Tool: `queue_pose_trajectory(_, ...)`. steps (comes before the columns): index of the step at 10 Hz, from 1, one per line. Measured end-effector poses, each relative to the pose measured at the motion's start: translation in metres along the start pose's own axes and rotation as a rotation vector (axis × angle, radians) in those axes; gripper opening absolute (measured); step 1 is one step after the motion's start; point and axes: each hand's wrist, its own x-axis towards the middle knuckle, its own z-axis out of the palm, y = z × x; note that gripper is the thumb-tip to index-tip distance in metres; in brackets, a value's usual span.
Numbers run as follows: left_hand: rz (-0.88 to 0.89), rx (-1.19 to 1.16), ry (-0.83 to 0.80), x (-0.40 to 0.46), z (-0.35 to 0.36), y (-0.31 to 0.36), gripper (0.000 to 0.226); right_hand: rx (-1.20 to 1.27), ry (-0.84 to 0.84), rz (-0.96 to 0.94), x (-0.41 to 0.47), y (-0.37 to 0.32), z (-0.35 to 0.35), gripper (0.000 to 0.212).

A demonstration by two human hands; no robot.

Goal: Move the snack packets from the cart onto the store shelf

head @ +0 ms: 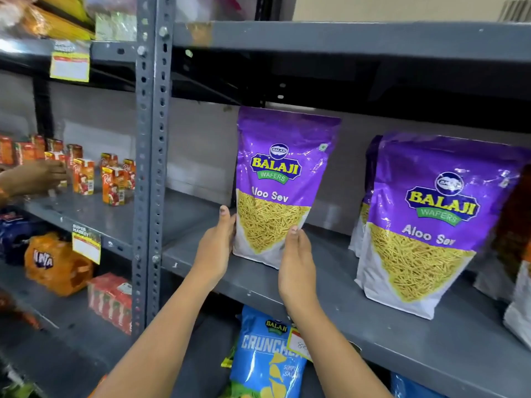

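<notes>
A purple Aloo Sev packet stands upright on the grey metal shelf, held at its lower part between both hands. My left hand grips its lower left edge. My right hand presses on its lower right corner. To the right on the same shelf stands a second Aloo Sev packet, with another purple packet partly hidden behind it. The cart is out of view.
A slotted grey upright post divides the shelving. Left of it, small juice cartons stand on a shelf, where another person's hand reaches. A blue Crunchex chips bag sits on the shelf below. An orange-brown packet stands at the far right.
</notes>
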Motion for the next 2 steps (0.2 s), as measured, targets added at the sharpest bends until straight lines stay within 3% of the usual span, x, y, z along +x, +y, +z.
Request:
queue_pose_trajectory(1, 0.012, 0.089, 0.099, -0.004, 0.004, 0.000, 0.055, -0.054, -0.003, 0.033, -0.006, -0.009, -0.006, 0.067)
queue_pose_trajectory(2, 0.157, 0.226, 0.253, -0.023, 0.016, 0.006, 0.057, -0.070, 0.035, -0.054, -0.023, -0.020, -0.032, 0.056)
